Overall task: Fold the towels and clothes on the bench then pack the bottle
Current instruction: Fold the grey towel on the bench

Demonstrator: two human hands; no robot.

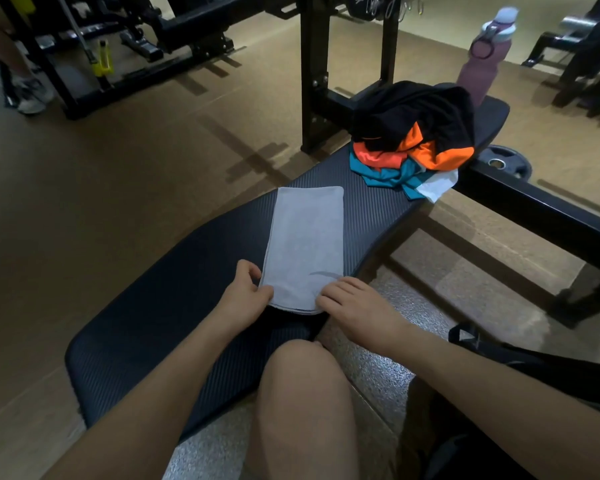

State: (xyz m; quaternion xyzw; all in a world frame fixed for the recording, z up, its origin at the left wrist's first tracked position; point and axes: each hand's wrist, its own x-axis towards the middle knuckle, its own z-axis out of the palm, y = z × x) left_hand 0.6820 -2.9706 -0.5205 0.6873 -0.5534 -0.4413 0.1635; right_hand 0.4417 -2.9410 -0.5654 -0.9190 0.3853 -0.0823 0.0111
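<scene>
- Bare knee sits closest to the lens, just off the near edge of the black ribbed padded surface; dark bag with a strap is beside it on the right, off the surface.
- Left hand: grip lightly closed, thumb and fingers pinching the near-left corner of the pale grey folded microfibre towel.
- Right hand: fingers curled onto the near-right corner of the same towel, grip looks like a pinch on the hem; underside contact not visible.
- Key relation: towel is a long narrow rectangle, long axis running straight away from both hands toward the far end of the surface. Both hands are on its near short edge, equally close. My read: next fold carries the near edge forward to the far edge, halving the length.
- Towel: thin, matte, soft, lies flat; layered hems show along its left edge, so already doubled lengthwise.
- Crumpled heap of black, orange, teal and white sports clothes sits at the far end of the surface, well apart from the towel, unfolded. Slick synthetic look, white piece overhanging the right edge.
- Mauve cylindrical bottle with pale lid and carry loop stands upright behind the heap at the far end, base hidden. Not packed yet.
</scene>
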